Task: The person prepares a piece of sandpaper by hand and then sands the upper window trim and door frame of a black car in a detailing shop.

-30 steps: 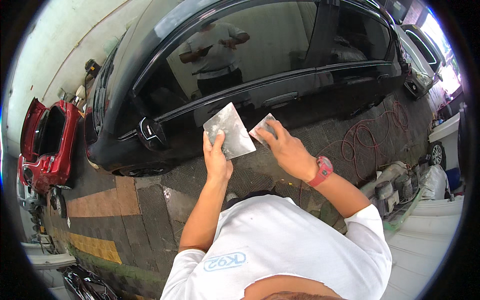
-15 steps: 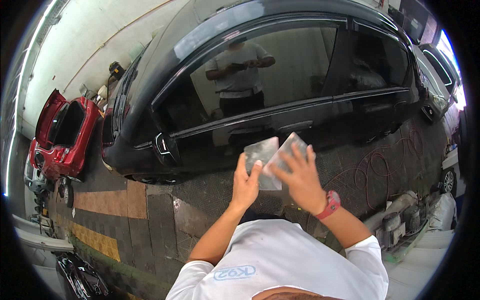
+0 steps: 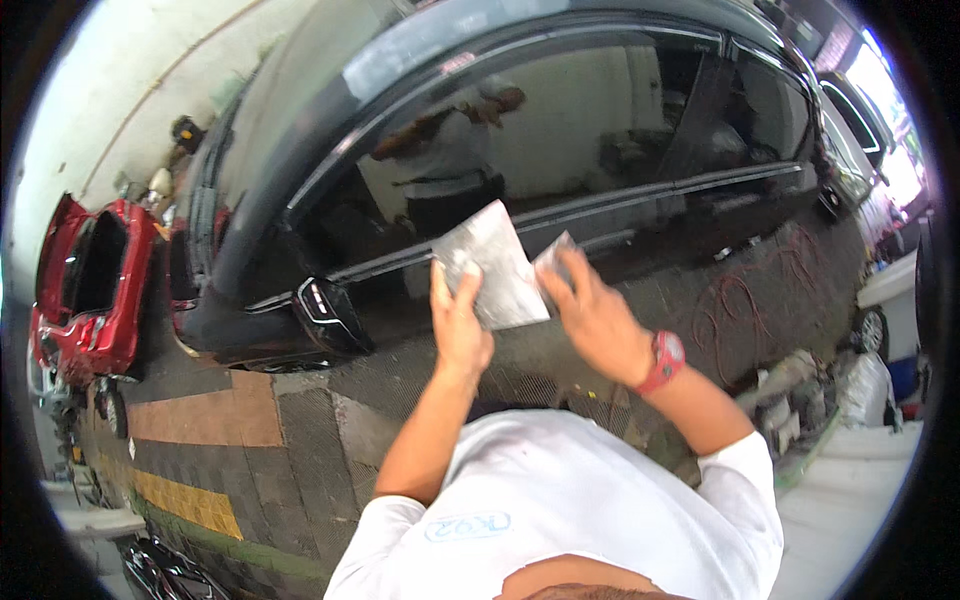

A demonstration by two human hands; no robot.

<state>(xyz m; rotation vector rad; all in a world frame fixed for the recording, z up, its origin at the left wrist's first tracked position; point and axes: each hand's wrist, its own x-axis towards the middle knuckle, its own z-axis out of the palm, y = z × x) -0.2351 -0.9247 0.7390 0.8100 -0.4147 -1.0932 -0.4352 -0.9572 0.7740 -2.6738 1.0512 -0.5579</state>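
My left hand [image 3: 462,325] grips a flat, squarish plate [image 3: 495,268] with a grey, smeared-looking surface; the thumb lies on its top face. It is tilted, held out in front of me before the side of a black car [image 3: 420,290]. Just to the right, my right hand [image 3: 598,325] is closed on a smaller thin flat piece [image 3: 556,250], greyish with a pinkish edge. That piece is close by the plate's right edge; whether they touch I cannot tell. Motion blurs the right fingers, which hide part of the small piece.
The black car's side mirror [image 3: 330,312] juts out at the left. A red car [image 3: 95,285] with damaged parts stands at far left. A reddish hose [image 3: 735,310] lies coiled on the floor at right, near a clear plastic bag [image 3: 865,390]. Dark mats cover the floor.
The right hand's small piece has come off the plate's face toward its right edge. Both hands are a little higher in view, and the plate shows more of its surface. The view has shifted.
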